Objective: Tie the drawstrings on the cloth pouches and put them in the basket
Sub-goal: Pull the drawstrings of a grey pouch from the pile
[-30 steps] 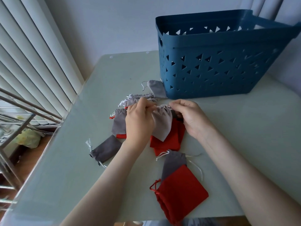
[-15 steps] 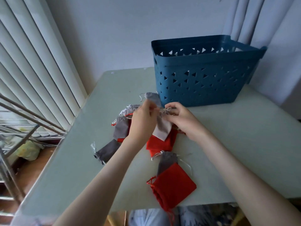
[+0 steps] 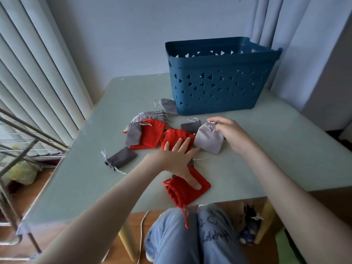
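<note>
Pale grey cloth first: the pale grey pouch [image 3: 208,140] lies on the table [image 3: 266,149], between the red pile and my right hand [image 3: 230,134], in front of the basket and outside it. I see that hand's fingertips pinched tight on the pouch's gathered neck and its cord, with the body slanting down towards the left.

My left hand [image 3: 177,161] is flat, palm down, with its fingers straight and spread and gripping nothing. The fingers reach over the middle red pouch [image 3: 177,137], and the thumb tip rests on the near red pouch [image 3: 187,189] at the table's front edge.

Just behind the held one a dark grey pouch [image 3: 190,125] peeks out. Further left sit another red pouch [image 3: 150,137], a grey pouch [image 3: 133,134] overlapping it and a charcoal pouch [image 3: 121,159] lying apart.

The blue basket [image 3: 215,88] stands at the back, with a small grey pouch [image 3: 168,105] touching its left corner. Vertical blinds [image 3: 38,73] hang on the left.
</note>
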A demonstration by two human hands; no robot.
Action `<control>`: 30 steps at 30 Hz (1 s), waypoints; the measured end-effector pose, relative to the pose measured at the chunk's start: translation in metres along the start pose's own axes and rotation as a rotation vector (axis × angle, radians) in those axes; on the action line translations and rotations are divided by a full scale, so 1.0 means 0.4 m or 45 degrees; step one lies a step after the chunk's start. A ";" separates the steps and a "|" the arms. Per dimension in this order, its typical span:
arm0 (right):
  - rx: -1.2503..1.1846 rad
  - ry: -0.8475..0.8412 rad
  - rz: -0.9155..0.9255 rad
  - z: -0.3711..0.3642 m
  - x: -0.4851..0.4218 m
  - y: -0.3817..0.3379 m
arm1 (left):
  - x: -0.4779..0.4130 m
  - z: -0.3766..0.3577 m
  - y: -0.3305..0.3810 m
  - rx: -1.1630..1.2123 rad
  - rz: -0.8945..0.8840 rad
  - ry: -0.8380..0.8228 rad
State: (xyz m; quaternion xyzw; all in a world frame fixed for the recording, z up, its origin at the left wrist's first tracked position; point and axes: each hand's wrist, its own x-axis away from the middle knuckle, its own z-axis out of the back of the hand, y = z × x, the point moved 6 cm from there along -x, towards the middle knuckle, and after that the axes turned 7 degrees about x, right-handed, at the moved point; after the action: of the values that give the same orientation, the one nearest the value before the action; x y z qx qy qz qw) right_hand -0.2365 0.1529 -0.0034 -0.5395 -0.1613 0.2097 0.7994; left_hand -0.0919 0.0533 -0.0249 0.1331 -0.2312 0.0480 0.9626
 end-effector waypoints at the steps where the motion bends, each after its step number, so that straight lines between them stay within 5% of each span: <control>1: 0.003 0.024 -0.009 0.007 0.003 0.000 | -0.005 0.002 -0.003 -0.010 0.010 0.014; 8: 0.235 0.106 -0.038 0.058 0.021 0.010 | -0.030 0.061 -0.068 0.077 0.165 0.220; 13: 0.997 0.108 -0.130 0.048 0.020 0.011 | -0.035 0.078 -0.071 0.099 0.136 0.267; 20: 0.769 0.056 0.320 -0.102 -0.010 -0.111 | -0.001 0.203 -0.184 0.370 0.332 1.069; 25: 0.624 -0.111 0.454 -0.229 -0.055 -0.163 | 0.031 0.208 -0.340 0.513 0.683 1.107; 30: 0.622 -0.202 0.477 -0.319 -0.112 -0.197 | 0.020 0.207 -0.410 0.652 0.672 1.100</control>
State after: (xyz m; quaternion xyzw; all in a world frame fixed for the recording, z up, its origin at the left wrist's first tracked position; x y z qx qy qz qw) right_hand -0.2006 0.0025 0.0219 -0.3339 -0.0658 0.4273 0.8376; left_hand -0.0952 -0.1271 0.0116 0.2683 0.1773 0.3917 0.8621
